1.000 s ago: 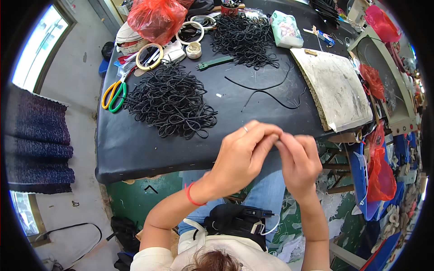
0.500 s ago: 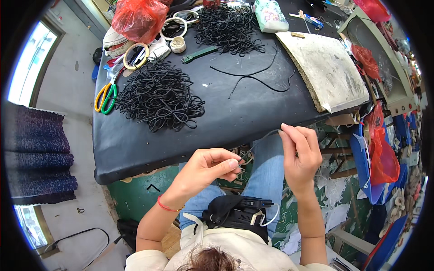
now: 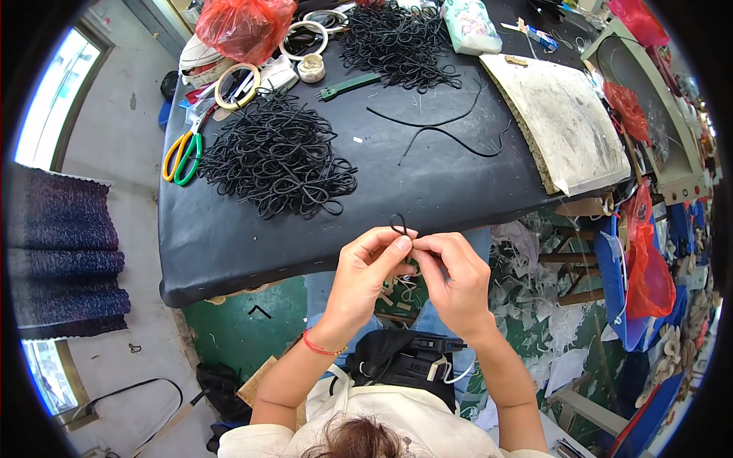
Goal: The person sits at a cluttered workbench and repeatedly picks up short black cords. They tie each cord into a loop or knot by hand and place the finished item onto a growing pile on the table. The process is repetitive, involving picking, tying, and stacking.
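A thin black cord (image 3: 398, 221) is pinched between my two hands, just past the near edge of the table. It makes a small loop that stands up above the fingertips. My left hand (image 3: 368, 267) is closed on it with thumb and forefinger. My right hand (image 3: 454, 278) pinches it from the other side, fingertips touching those of the left. The rest of the cord is hidden by the fingers. On the table beyond, a tangled pile of black cords (image 3: 275, 156) lies to the left, and two loose cords (image 3: 450, 141) lie to the right of it.
Scissors with yellow and green handles (image 3: 183, 158) lie at the table's left edge. A green tool (image 3: 349, 86) and a second cord pile (image 3: 393, 46) are farther back. A worn white board (image 3: 561, 122) covers the right side. Red bags and tape rolls crowd the back left.
My hands were apart with the cord stretched between them. The right hand has come left and down to meet the left, and the cord is now bent into a loop.
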Tool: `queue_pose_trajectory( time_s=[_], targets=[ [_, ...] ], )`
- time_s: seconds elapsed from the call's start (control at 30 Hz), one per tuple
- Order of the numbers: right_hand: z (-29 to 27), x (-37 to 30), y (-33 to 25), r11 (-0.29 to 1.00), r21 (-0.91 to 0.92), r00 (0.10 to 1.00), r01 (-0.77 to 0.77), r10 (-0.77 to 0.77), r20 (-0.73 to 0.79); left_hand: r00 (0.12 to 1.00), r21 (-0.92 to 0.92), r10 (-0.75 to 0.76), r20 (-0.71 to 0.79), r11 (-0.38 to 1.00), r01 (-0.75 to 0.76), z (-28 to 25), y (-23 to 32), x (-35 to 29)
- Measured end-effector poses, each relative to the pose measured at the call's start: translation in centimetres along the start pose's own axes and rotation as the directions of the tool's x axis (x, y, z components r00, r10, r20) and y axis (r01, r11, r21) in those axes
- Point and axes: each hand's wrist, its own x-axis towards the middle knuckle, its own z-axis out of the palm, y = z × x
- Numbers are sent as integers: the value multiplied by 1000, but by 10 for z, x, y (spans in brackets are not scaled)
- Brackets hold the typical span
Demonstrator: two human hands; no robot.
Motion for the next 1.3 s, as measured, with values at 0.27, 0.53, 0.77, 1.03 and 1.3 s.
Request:
queue_pose_trajectory(
  time_s=[0.27,0.53,0.77,1.03,1.3],
  targets=[
    [-20,2,4,980,-161,993,119,-115,28,975,-77,-220,37,972,222,-7,12,4],
    [-20,4,4,983,-110,987,147,-139,75,975,103,-182,124,980,170,-4,9,-1],
    [-51,20,-9,926,-228,922,300,-220,319,909,847,224,351,336,-411,-3,12,-3],
    [-32,4,7,955,206,949,-213,152,277,979,191,-16,203,981,-24,-1,14,-4],
    [-24,-11,-7,525,639,827,-562,354,436,991,179,53,122,981,-75,-3,6,-3]
  ],
)
